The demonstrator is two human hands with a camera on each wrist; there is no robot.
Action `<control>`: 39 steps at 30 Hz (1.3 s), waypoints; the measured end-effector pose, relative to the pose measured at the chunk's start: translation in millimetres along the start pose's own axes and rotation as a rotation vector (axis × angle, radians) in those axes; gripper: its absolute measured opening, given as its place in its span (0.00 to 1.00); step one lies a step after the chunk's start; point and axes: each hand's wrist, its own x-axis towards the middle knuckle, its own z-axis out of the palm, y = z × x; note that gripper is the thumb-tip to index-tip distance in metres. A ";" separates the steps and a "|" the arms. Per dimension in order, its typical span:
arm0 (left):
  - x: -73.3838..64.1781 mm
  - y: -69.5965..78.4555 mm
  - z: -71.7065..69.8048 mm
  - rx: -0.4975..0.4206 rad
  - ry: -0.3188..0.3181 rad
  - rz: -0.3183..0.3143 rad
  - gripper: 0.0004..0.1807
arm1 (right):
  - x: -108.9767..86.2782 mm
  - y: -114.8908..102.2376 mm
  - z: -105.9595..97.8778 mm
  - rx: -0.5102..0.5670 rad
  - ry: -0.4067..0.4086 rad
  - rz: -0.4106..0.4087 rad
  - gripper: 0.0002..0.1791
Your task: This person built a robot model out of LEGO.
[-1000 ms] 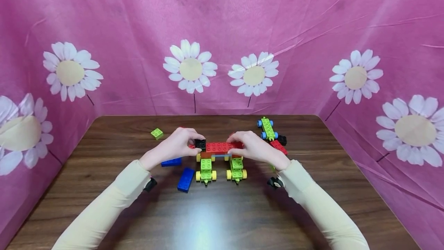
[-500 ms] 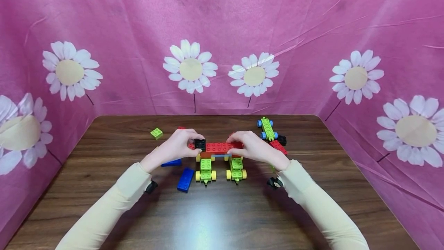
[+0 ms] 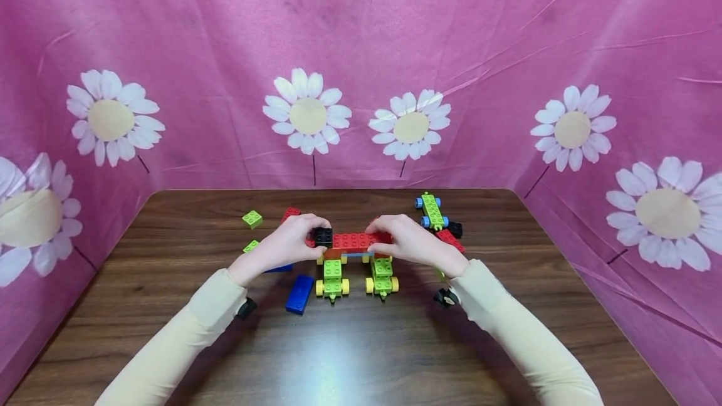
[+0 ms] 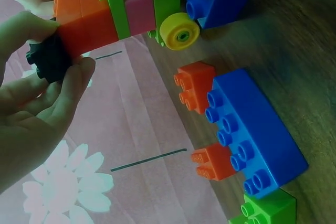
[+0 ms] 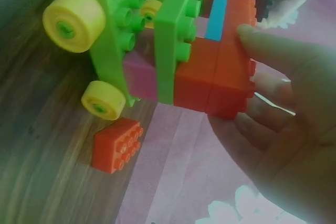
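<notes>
The left hand (image 3: 282,240) pinches a black block (image 3: 323,235) between thumb and fingers. The right hand (image 3: 414,244) holds the other end of a long row of red blocks (image 3: 351,241). The row is between the two hands. It sits high up on two green cars (image 3: 332,268) with yellow wheels (image 4: 179,31), like a bridge. A bit of a blue piece (image 5: 216,16) shows under the middle. The black block is on top of the row, at the left hand's end, and seems to touch it. I can't tell if it is pushed all the way down.

It looks like the step now is to fix the black block onto the red row. I think the next move needs the left hand to press straight down, and the right hand to hold its end steady so the cars don't roll or come apart.

On the worktop (image 3: 395,356), a blue brick (image 3: 299,294) lies on the near side of the left hand. A small red brick (image 3: 291,212) and a little green brick (image 3: 252,218) lie past that hand. Past the right hand is another car (image 3: 432,210) with blue wheels, and a flat red piece (image 3: 450,240) lies just beside it.
</notes>
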 end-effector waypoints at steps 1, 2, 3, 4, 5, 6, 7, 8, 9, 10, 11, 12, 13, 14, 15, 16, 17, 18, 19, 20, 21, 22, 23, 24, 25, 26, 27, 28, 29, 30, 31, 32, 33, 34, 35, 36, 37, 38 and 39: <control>-0.3 -0.1 -0.1 -0.004 -0.003 0.000 0.15 | 0.0 0.3 0.7 -0.006 0.004 -0.006 0.15; -0.7 -0.3 -0.1 -0.015 -0.009 -0.002 0.15 | -0.1 0.7 1.2 -0.013 0.009 -0.016 0.15; -1.2 -0.3 -0.3 -0.029 -0.017 -0.007 0.16 | -0.2 1.4 1.7 -0.020 0.011 -0.024 0.16; -1.7 -0.5 -0.5 -0.042 -0.026 -0.011 0.16 | -0.5 2.5 2.1 -0.024 0.013 -0.032 0.16; -2.1 -0.5 -0.7 -0.054 -0.032 -0.015 0.16 | -1.1 4.0 2.0 -0.024 0.016 -0.040 0.16; -2.4 -0.5 -0.8 -0.064 -0.038 -0.020 0.16 | -1.6 5.8 1.3 -0.024 0.023 -0.046 0.16; -2.5 -0.5 -0.9 -0.068 -0.042 -0.023 0.16 | -2.6 8.2 -0.1 -0.019 0.035 -0.052 0.16; -2.4 -1.1 -0.6 -0.071 -0.044 -0.022 0.16 | -4.0 11.0 -2.5 -0.016 0.047 -0.052 0.16; -2.3 -1.3 -0.5 -0.072 -0.044 -0.020 0.16 | -5.6 14.5 -5.6 -0.014 0.064 -0.048 0.16; -2.0 -1.6 -0.4 -0.071 -0.041 -0.018 0.16 | -7.6 18.4 -9.8 -0.013 0.086 -0.040 0.16; -1.8 -1.4 -0.5 -0.071 -0.039 -0.018 0.16 | -9.9 23.1 -14.6 -0.019 0.109 -0.024 0.16; -1.6 -1.5 -0.6 -0.072 -0.037 -0.018 0.16 | -12.4 28.7 -19.5 -0.022 0.135 -0.009 0.16; -1.6 -1.5 -0.6 -0.073 -0.036 -0.019 0.16 | -15.4 35.1 -24.6 -0.023 0.160 0.010 0.15; -1.6 -1.6 -0.7 -0.074 -0.035 -0.020 0.16 | -18.7 42.6 -29.5 -0.027 0.181 0.037 0.15; -1.7 -1.2 -1.0 -0.076 -0.036 -0.023 0.16 | -22.5 50.5 -34.3 -0.029 0.198 0.065 0.14; -1.9 -1.0 -1.1 -0.077 -0.038 -0.027 0.16 | -26.8 59.5 -38.4 -0.029 0.216 0.089 0.13; -1.9 -0.8 -1.1 -0.076 -0.040 -0.030 0.16 | -31.5 69.2 -41.8 -0.032 0.229 0.116 0.13; -2.1 -0.9 -0.9 -0.074 -0.041 -0.031 0.16 | -36.6 79.5 -44.5 -0.031 0.242 0.143 0.12; -2.2 -0.9 -0.6 -0.069 -0.043 -0.031 0.17 | -42.3 90.0 -46.4 -0.033 0.247 0.180 0.11; -2.2 -1.0 -0.2 -0.059 -0.046 -0.029 0.17 | -48.7 101.0 -47.5 -0.035 0.247 0.220 0.11; -2.3 -0.9 0.1 -0.051 -0.047 -0.026 0.17 | -55.0 111.6 -47.8 -0.039 0.245 0.258 0.11; -2.4 -0.8 0.4 -0.043 -0.048 -0.023 0.17 | -61.4 121.8 -47.1 -0.047 0.242 0.293 0.11; -2.5 -0.6 0.6 -0.035 -0.046 -0.020 0.17 | -67.7 131.0 -46.0 -0.051 0.232 0.328 0.11; -2.7 -0.3 0.7 -0.028 -0.045 -0.017 0.17 | -73.6 139.8 -44.1 -0.054 0.219 0.359 0.12; -2.9 -0.1 0.8 -0.023 -0.044 -0.015 0.18 | -79.1 147.3 -41.7 -0.052 0.204 0.381 0.12; -3.2 0.3 0.6 -0.020 -0.042 -0.014 0.18 | -83.7 153.3 -39.3 -0.052 0.188 0.391 0.13; -3.6 0.8 0.4 -0.022 -0.040 -0.015 0.18 | -87.7 158.0 -36.9 -0.053 0.172 0.400 0.14; -4.0 1.1 0.4 -0.025 -0.040 -0.017 0.18 | -91.0 161.6 -34.5 -0.049 0.157 0.407 0.15; -4.3 1.6 0.3 -0.028 -0.041 -0.019 0.18 | -93.6 164.3 -32.3 -0.044 0.145 0.413 0.15; -4.6 2.0 0.2 -0.031 -0.044 -0.022 0.18 | -95.7 166.3 -30.3 -0.041 0.137 0.421 0.16; -4.8 2.5 0.2 -0.034 -0.046 -0.024 0.17 | -97.1 167.7 -28.4 -0.040 0.130 0.426 0.16; -5.1 3.1 0.1 -0.039 -0.050 -0.026 0.17 | -98.1 168.2 -26.9 -0.038 0.125 0.431 0.16; -5.1 3.6 0.2 -0.042 -0.053 -0.029 0.17 | -98.7 169.0 -25.7 -0.036 0.123 0.437 0.16; -5.1 4.1 0.2 -0.045 -0.056 -0.032 0.17 | -99.1 169.4 -24.3 -0.033 0.122 0.440 0.16; -5.2 4.6 0.1 -0.047 -0.058 -0.034 0.17 | -99.1 169.4 -23.2 -0.032 0.122 0.440 0.17; -5.2 4.9 0.1 -0.048 -0.058 -0.037 0.17 | -99.0 170.0 -22.1 -0.030 0.121 0.438 0.17; -5.3 5.2 0.2 -0.048 -0.058 -0.038 0.17 | -98.7 170.3 -21.1 -0.028 0.121 0.435 0.17; -5.3 5.3 0.3 -0.047 -0.058 -0.040 0.17 | -98.6 170.8 -20.3 -0.025 0.119 0.434 0.17; -5.3 5.3 0.5 -0.046 -0.058 -0.041 0.17 | -98.7 171.5 -19.5 -0.022 0.119 0.435 0.17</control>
